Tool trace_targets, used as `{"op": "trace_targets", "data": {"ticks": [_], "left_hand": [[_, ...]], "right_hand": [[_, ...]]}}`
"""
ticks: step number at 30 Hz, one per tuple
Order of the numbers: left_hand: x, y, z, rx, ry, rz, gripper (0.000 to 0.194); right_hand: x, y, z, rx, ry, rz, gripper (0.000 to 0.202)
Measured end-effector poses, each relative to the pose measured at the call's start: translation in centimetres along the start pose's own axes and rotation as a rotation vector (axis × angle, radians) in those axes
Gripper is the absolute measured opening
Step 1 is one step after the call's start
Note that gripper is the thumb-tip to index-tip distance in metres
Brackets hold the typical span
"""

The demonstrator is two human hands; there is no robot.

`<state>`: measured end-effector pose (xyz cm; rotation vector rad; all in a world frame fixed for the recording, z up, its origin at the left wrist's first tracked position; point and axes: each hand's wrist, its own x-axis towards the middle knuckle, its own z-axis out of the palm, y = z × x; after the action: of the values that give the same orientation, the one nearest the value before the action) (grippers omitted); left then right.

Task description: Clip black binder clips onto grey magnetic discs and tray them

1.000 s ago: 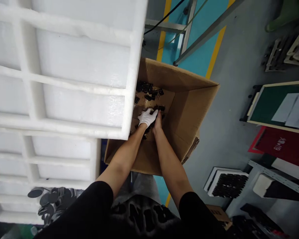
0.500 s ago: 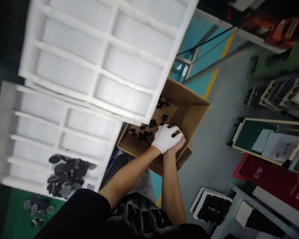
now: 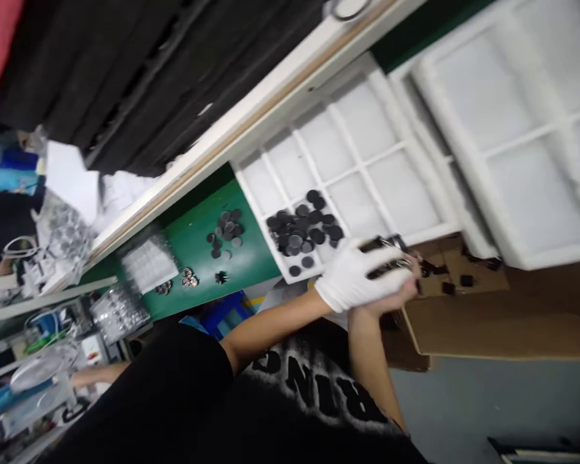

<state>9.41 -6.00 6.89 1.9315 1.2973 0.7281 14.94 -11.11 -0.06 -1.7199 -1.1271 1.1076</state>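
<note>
My left hand (image 3: 355,274), in a white glove, is cupped against my bare right hand (image 3: 399,296), which lies mostly hidden under it. Between them they hold a clump of small black blocks (image 3: 389,248) with thin shiny wires or legs. Both hands are just in front of the near edge of a white divided tray (image 3: 396,193). Many black and grey discs (image 3: 302,225) lie in the tray's left compartments. Below and right of the hands stands an open cardboard box (image 3: 488,322), with more black blocks (image 3: 466,280) inside.
A second white tray (image 3: 507,148) overhangs the box at right. On the green bench (image 3: 198,222) lie loose discs (image 3: 227,232), small metal parts (image 3: 189,278) and a plastic-wrapped pack (image 3: 147,261). A white shelf edge (image 3: 251,116) runs above the bench. Another person's arm (image 3: 99,374) shows at lower left.
Both hands have come up out of the cardboard box, carrying the clump of black blocks to the white tray's edge. The view has swung left toward the bench.
</note>
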Motion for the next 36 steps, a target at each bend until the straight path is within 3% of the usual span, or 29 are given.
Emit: {"op": "trace_targets", "data": {"ticks": [2, 4, 6, 9, 12, 16, 20, 28, 32, 36], "left_hand": [[-2.0, -3.6, -5.9, 0.085, 0.22, -0.202, 0.027], [-4.5, -7.5, -10.9, 0.131, 0.418, -0.448, 0.026], [-6.9, -11.4, -14.3, 0.145, 0.555, -0.586, 0.028], [-9.5, -16.5, -16.5, 0.108, 0.666, -0.722, 0.038], [-10.6, -19.7, -16.5, 0.048, 0.68, -0.79, 0.046], [-11.0, -20.9, -16.7, -0.019, 0.626, -0.777, 0.05], [-11.9, -20.9, -18.2, -0.038, 0.493, -0.705, 0.05], [-14.0, -19.9, -20.9, 0.107, 0.244, -0.616, 0.049], [-14.3, -18.7, -21.6, 0.255, 0.27, -0.658, 0.054], [-13.2, -15.5, -20.9, 0.387, 0.449, -0.671, 0.054]], "right_hand": [[0.2, -3.5, 6.2, 0.124, 0.097, 0.037, 0.067], [0.0, -6.5, 12.5, 0.178, 0.043, 0.029, 0.057], [-0.3, -8.5, 18.2, 0.203, -0.06, 0.016, 0.048], [-0.7, -9.3, 23.8, 0.193, -0.197, 0.025, 0.041], [-0.4, -8.5, 25.9, 0.151, -0.295, 0.052, 0.041], [0.4, -7.6, 25.8, 0.097, -0.389, 0.072, 0.052], [0.9, -7.8, 24.8, 0.066, -0.451, 0.08, 0.061], [-0.3, -8.0, 21.2, 0.076, -0.451, 0.066, 0.054], [-3.1, -6.7, 16.0, 0.153, -0.431, 0.057, 0.047], [-7.2, -3.7, 7.5, 0.192, -0.27, 0.105, 0.03]]}}
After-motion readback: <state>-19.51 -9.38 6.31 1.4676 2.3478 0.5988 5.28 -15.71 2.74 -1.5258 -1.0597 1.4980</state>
